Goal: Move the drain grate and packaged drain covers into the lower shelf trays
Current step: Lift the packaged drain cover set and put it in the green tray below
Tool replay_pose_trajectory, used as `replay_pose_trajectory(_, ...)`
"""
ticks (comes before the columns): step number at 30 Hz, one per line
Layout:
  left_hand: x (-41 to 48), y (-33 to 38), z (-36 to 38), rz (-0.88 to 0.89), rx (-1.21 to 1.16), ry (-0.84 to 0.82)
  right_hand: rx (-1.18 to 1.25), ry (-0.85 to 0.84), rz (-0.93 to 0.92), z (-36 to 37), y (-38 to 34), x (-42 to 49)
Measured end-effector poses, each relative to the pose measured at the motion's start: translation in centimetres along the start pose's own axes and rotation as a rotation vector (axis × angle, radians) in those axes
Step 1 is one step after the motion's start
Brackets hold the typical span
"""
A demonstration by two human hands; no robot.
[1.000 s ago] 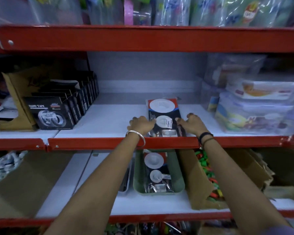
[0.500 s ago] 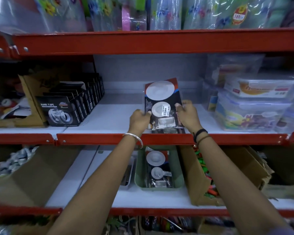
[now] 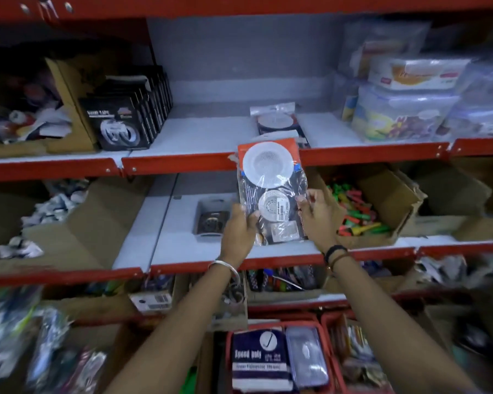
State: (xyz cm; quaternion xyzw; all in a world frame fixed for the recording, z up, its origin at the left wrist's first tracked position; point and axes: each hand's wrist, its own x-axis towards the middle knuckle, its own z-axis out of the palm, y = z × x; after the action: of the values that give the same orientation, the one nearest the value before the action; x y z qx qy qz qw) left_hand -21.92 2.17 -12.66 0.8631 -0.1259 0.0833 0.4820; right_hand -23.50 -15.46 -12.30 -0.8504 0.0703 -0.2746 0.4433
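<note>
A packaged drain cover set [image 3: 271,180], a clear bag with white round strainers on a red and black card, is held upright in front of the lower shelf. My left hand [image 3: 239,231] grips its lower left edge and my right hand [image 3: 316,214] grips its right edge. Behind it, more packaged drain covers [image 3: 276,120] lie on the upper shelf. A grey tray [image 3: 202,207] with a metal drain grate [image 3: 212,221] in it sits on the lower shelf, just left of my left hand. The green tray is hidden behind the held package.
Black tape boxes [image 3: 128,120] stand on the upper shelf at left, clear plastic containers [image 3: 404,109] at right. A cardboard box of coloured items [image 3: 359,211] sits right of my hands. Another cardboard box [image 3: 69,223] is at the lower left. Red baskets [image 3: 276,359] stand below.
Both hands lifted one package off the upper-shelf stack and brought it down in front of the lower shelf. The camera view has tilted downward.
</note>
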Motion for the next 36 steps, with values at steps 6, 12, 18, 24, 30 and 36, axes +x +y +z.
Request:
replay_pose_trajectory(6,-5.0,-4.9,2.4,-0.053,-0.047,-0.108,-0.035,-0.081,0.137,1.9,4.6,-5.7)
replay_pose_trajectory(12,-3.7,-8.8,5.9,-0.167,0.028,-0.153,-0.125,-0.194,0.255,4.4,9.0,-5.4)
replay_pose_trajectory(18,3.5,-10.3,9.3,-0.324,-0.02,-0.184,-0.172,-0.231,0.311,7.1,12.5,0.3)
replay_pose_trajectory(24,10.3,-11.8,11.4,-0.319,0.022,-0.222,-0.296,-0.278,0.273,10.1,14.3,5.9)
replay_pose_trajectory(30,11.5,-12.8,11.3,-0.165,0.484,-0.264,-0.556,-0.296,0.249,9.6,14.3,6.6)
replay_pose_trajectory(36,12.7,-2.4,7.0,0.856,0.51,0.124,-0.265,0.202,-0.418,3.9,4.8,11.4)
